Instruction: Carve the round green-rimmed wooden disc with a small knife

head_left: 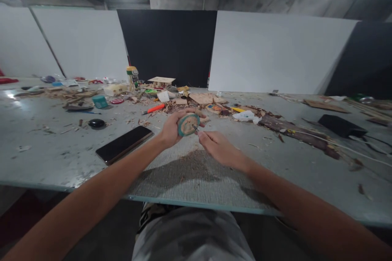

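My left hand (170, 131) is wrapped round a round disc (186, 125) with a teal rim and a tan, wood-like face, tilted toward me above the table. In my right hand (219, 147) a thin, dark, pointed tool (195, 128) is pinched between thumb and fingers. Its tip is at the right part of the disc's face; whether it touches is too small to tell. The tool's exact kind is hidden by the fingers. Below both hands, brown dust and crumbs (196, 161) lie on the grey table (171, 185).
A black phone (125, 143) lies left of my hands, near a black oval object (96, 123) and a teal jar (99, 101). Beyond sit an orange-handled cutter (155, 108) and wood scraps (203, 98). Rightward are a bark strip (294, 132) and a black box (341, 125).
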Action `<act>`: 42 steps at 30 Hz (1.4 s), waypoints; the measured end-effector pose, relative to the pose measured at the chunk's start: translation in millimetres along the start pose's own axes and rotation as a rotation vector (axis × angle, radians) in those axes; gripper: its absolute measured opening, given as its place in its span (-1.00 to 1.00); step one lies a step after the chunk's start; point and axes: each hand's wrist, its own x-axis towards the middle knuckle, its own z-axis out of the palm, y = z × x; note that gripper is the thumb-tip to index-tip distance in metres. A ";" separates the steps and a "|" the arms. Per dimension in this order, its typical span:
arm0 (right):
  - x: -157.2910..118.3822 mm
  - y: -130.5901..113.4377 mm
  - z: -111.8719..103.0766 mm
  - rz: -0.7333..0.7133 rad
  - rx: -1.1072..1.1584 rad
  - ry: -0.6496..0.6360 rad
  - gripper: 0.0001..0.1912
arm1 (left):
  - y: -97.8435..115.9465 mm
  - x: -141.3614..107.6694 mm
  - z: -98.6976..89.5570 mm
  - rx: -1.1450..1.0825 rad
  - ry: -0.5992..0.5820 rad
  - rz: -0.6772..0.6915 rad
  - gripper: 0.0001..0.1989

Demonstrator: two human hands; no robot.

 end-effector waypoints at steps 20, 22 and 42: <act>-8.3 -18.8 1.1 0.297 0.395 -0.227 -0.50 | -4.9 -1.1 -8.8 0.156 -0.160 0.090 -0.58; -8.4 -18.9 0.3 0.339 0.436 -0.259 -0.50 | -2.9 -2.3 -7.5 0.234 -0.153 0.109 -0.60; -11.4 -21.6 8.0 0.421 0.590 -0.209 -0.53 | 3.1 -11.0 6.8 0.576 -0.143 0.214 -0.63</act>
